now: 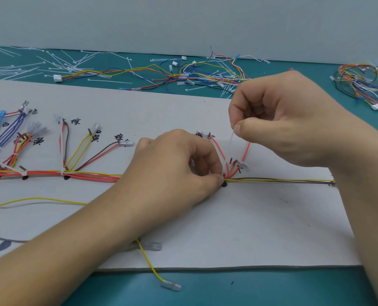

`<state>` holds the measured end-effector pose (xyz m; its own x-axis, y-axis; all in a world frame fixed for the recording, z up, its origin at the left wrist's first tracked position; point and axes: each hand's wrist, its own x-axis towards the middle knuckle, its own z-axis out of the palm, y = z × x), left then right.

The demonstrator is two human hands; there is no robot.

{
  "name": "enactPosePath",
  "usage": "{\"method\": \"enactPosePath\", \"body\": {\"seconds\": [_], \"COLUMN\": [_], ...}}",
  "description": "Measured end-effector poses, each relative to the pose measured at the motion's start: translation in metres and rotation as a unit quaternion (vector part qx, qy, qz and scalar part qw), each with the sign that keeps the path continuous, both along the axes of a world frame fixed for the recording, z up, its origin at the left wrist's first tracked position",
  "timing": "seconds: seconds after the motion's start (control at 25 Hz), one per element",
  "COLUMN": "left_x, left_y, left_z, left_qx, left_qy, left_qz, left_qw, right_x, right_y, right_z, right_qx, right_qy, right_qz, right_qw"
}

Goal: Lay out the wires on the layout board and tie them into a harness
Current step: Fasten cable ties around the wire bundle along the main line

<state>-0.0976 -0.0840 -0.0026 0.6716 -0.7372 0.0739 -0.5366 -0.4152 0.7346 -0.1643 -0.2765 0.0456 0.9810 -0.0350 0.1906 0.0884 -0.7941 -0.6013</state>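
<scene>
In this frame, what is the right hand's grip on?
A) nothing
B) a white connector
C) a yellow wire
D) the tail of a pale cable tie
D: the right hand pinches the tail of a pale cable tie rising from the wire bundle that the left hand pinches.

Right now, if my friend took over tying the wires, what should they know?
Left hand: its grip pinches the red and yellow wire bundle at the black dot on the white layout board.
Right hand: pinches the thin white plastic cable tie by its tail, held upward.
Done: two white ties further left on the bundle.
Left: tighten this tie; the thin yellow and dark wires to the right look untied.
</scene>
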Motion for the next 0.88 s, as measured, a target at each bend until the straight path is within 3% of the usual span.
{"method": "enactPosePath", "body": {"seconds": [0.28,0.48,0.76,0.88], "left_x": [-0.001,-0.004,0.023,0.056], "left_y": [-0.001,0.0,0.03,0.06], "left_z": [-0.004,-0.007,0.014,0.026], "left_qx": [0.009,0.011,-0.005,0.057], "left_qy": [-0.024,-0.056,-0.108,-0.169], "left_qz": [0.02,0.016,-0.02,-0.004], "left_qw": [0.999,0.998,0.994,0.984], "right_x": [0.001,-0.001,0.006,0.003], "right_y": [0.001,-0.005,0.015,0.029], "right_z": [-0.003,0.004,-0.01,-0.014], "right_qx": [0.01,0.097,0.031,-0.026], "right_qy": [-0.008,-0.077,-0.09,-0.032], "right_qz": [-0.002,-0.016,-0.006,0.053], "right_qw": [1.0,0.992,0.995,0.998]}}
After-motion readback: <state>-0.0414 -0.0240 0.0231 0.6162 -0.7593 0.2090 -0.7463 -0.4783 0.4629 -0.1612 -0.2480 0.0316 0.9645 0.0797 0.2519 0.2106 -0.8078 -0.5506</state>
